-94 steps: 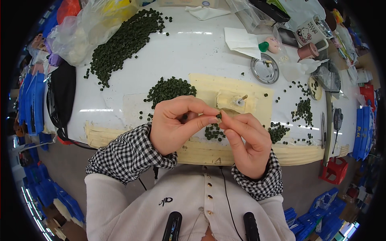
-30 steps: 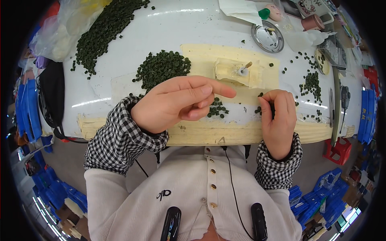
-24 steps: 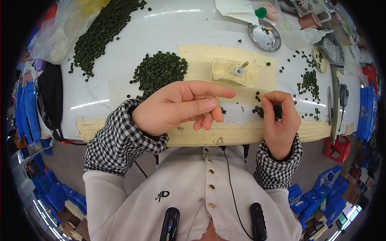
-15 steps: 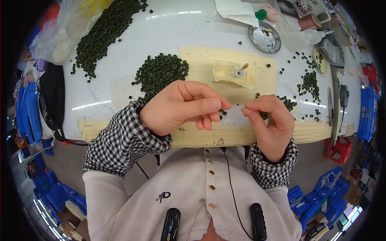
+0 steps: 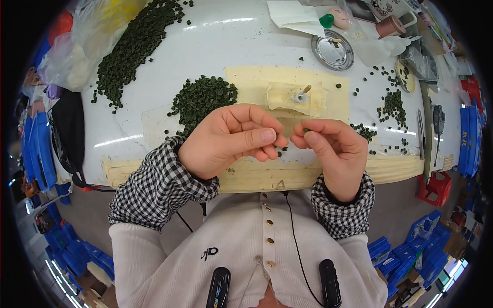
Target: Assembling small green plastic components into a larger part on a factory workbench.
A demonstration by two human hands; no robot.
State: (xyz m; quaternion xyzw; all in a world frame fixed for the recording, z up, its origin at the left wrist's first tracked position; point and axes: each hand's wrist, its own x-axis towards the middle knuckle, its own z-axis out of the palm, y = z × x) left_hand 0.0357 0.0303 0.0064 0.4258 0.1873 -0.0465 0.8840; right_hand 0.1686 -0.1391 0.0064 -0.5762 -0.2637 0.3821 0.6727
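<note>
My left hand (image 5: 226, 134) is closed over the table's front part, its thumb pressed to the index finger and the other fingers curled. Whatever lies in that pinch is hidden. Close to its right, my right hand (image 5: 338, 149) pinches a small dark green piece (image 5: 306, 130) between thumb and index finger. The fingertips of both hands are slightly apart. Just beyond my left hand lies a heap of small dark green round pieces (image 5: 204, 98). Past the gap between the hands, a tape-covered block (image 5: 277, 97) carries a short white post (image 5: 300, 96) with a brown stick in it.
A larger heap of green pieces (image 5: 132, 51) spreads at the far left beside plastic bags (image 5: 77, 56). Scattered pieces (image 5: 392, 108) lie at the right. A round metal dish (image 5: 323, 60), white paper (image 5: 292, 16) and a pink spool (image 5: 390, 26) stand at the back right.
My right hand has moved left and slightly up, closer to my left hand. The green piece now shows between its fingertips. The left hand has barely shifted.
</note>
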